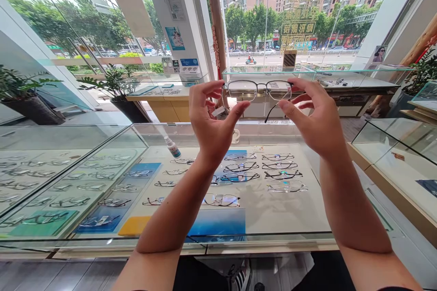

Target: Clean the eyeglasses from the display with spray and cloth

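Note:
A pair of dark-rimmed eyeglasses [261,87] is held up above the glass display case, its lenses facing the window. My left hand [213,116] grips the left end of the frame between fingers and thumb. At the right end, my right hand [312,111] pinches the frame, with the thumb below the rim. One dark temple arm hangs down near the right thumb. Beneath my raised arms, rows of eyeglasses [241,176] lie inside the case.
The glass display case [287,236] spans the foreground, with a small white spray bottle [173,147] beyond my left forearm. Another glass case [403,163] stands at the right. Potted plants [128,104] and more counters [177,102] line the windows.

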### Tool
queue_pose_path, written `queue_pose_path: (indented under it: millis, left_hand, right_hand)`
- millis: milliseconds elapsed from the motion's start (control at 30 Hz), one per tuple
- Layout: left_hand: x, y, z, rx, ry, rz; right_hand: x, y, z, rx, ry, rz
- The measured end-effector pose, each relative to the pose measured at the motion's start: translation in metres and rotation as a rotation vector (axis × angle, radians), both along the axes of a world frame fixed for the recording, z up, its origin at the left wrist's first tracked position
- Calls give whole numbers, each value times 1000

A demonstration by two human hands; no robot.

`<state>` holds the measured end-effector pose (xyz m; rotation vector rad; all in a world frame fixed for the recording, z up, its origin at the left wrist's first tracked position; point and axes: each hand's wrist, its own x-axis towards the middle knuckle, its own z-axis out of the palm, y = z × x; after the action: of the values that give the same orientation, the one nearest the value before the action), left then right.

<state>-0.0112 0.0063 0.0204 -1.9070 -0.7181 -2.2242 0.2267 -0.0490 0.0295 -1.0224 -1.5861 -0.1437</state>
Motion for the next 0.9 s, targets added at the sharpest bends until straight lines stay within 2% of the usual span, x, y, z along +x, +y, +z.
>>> queue_pose_path:
  millis: [233, 600, 900]
  left_hand:
    - [0, 0, 1, -65, -18, -59]
    - [-6, 22, 1, -191, -23, -231]
    - [-9, 22, 3, -270, -27, -271]
  right_hand:
    - [1, 2, -1, 44, -6, -19]
    - [-6, 2, -2, 191, -52, -81]
    - [-10, 0, -3, 200, -85, -127]
